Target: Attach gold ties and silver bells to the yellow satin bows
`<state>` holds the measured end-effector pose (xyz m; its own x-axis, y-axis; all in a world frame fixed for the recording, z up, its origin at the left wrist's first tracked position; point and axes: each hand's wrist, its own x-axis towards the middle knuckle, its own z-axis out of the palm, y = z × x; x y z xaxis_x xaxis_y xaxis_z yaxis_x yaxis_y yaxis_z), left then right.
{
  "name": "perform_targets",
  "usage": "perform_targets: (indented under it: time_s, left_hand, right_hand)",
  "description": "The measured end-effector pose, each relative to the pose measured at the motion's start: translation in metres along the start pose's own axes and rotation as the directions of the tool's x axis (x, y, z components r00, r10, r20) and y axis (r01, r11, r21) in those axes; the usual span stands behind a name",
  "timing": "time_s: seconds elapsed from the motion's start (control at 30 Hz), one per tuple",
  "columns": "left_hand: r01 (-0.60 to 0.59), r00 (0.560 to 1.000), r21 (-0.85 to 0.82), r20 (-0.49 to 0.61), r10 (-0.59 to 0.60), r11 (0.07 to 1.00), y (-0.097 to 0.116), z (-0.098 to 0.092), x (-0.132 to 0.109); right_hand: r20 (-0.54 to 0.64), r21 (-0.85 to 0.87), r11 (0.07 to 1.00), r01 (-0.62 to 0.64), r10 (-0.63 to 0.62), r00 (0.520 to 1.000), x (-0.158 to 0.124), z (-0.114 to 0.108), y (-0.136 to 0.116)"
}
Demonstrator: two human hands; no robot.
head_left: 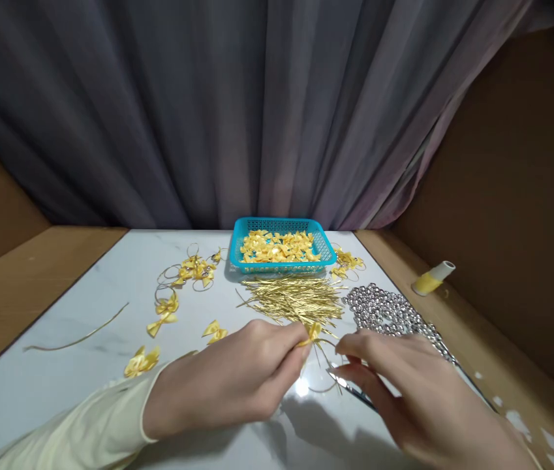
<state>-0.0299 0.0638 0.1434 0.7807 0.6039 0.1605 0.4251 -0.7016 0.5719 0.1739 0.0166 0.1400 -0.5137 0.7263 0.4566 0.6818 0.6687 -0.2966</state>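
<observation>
My left hand (261, 365) is closed, pinching a yellow satin bow (313, 331) between thumb and forefinger. A thin gold cord (323, 390) hangs from this bow in a loop. My right hand (394, 372) is just right of the loop, its thumb and forefinger tips slightly apart beside the cord. Under the right thumb runs a slim metal tool (350, 388) with a pointed tip and dark handle; its rest is hidden, and whether the hand touches it cannot be told. Loose yellow bows (142, 362) lie left of my left forearm.
A blue basket (284, 266) of yellow bows stands at the back. Before it lie a pile of gold cords (296, 300) and silver beads (389, 310). Looped bows (193, 269) sit left; a single cord (81, 341) is farther left. A white-and-yellow tube (433, 279) is on the right ledge.
</observation>
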Motion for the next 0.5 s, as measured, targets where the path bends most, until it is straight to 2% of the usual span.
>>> perform_targets:
  time_s: [0.17,0.33,0.5]
  left_hand:
    - [0.011,1.000,-0.023,0.025,-0.010,1.000,0.000,-0.003,0.001]
    - [0.025,0.982,-0.153,0.190,0.005,0.988,-0.001,-0.011,0.005]
    - [0.261,0.919,-0.384,0.380,-0.107,0.886,-0.004,-0.013,0.006]
  right_hand:
    - [0.053,-0.168,0.978,0.127,-0.119,0.991,0.008,0.014,0.001]
    - [0.133,-0.240,0.938,0.249,-0.222,0.966,0.016,0.023,0.006]
    - [0.128,-0.097,0.956,0.278,-0.265,0.956,0.017,0.029,0.014]
